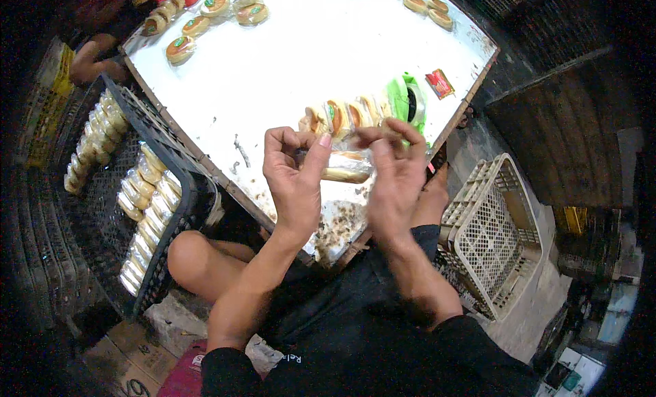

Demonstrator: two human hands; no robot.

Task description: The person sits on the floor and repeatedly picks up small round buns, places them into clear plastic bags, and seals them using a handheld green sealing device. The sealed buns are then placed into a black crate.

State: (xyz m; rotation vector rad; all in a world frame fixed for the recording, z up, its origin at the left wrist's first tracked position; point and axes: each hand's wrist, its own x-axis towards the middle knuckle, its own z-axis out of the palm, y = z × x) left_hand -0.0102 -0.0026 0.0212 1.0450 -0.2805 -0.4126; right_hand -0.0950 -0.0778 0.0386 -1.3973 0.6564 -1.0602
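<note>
Between my two hands is a bun in clear plastic wrap (347, 170), low over the near corner of a white tabletop (287, 79). My left hand (295, 179) is at the bun's left end, its thumb and forefinger together at the film's edge. On the other side, my right hand (395, 179) is blurred, with curled fingers near the bun's right end; its grip is unclear. Just beyond my fingers, a row of wrapped buns (335, 117) stands on edge, some with green labels. A bright green object with a dark round opening (407, 102) touches the row's right end.
A red packet (439, 84) lies near the right edge. More wrapped buns (215, 6) sit at the far left, others (428, 10) at the far right. A black crate (192, 192) holding stacked wrapped buns is at left; a beige crate (458, 223) stands right. Another person's arm (97, 61) shows upper left.
</note>
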